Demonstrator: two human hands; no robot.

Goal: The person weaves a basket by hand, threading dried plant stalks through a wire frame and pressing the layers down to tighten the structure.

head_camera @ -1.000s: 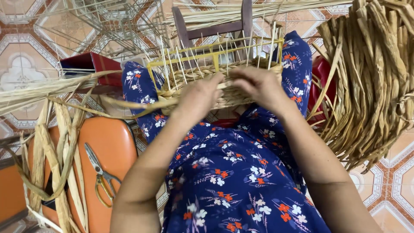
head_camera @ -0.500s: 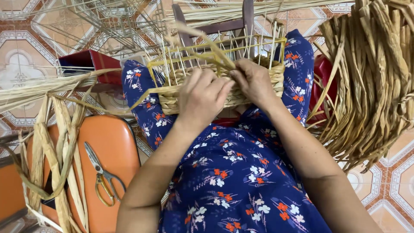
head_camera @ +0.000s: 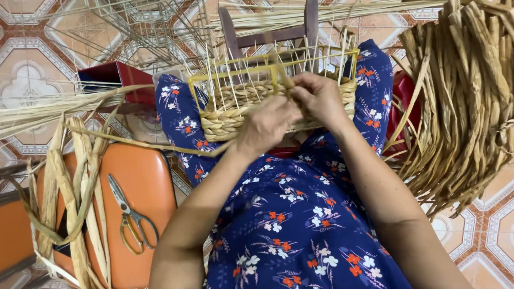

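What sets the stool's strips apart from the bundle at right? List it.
The strips are few, flat and pale, draped loosely over the orange stool beside the scissors. The bundle is thick, darker brown, its many strands twisted and hanging in a mass. Both look like dried plant fibre.

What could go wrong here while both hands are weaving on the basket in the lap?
1. Thin upright stakes stick up bare above the woven rows of the basket, close to the left hand and right hand; they might poke fingers or snap.
2. The long strand trails left toward the loose strips draped over the orange seat; it may snag.
3. The scissors lie loose on that seat; a tugged strip might drag them off.
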